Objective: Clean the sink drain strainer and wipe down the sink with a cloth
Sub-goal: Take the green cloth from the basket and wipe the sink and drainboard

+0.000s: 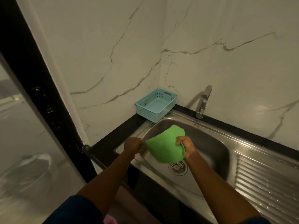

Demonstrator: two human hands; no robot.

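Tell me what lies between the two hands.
The green cloth spans the gap in the head view, pinched by the left hand at one edge, gripped by the right hand at the other.

Dim warm light, soft overall blur, wide-angle bending at edges

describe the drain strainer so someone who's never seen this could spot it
Start at the steel sink set in the black counter, below the marble wall. Look at the basin floor on its near side, just under the green cloth held over it. The drain strainer is the round metal disc with radiating slots, the only circular fitting there.
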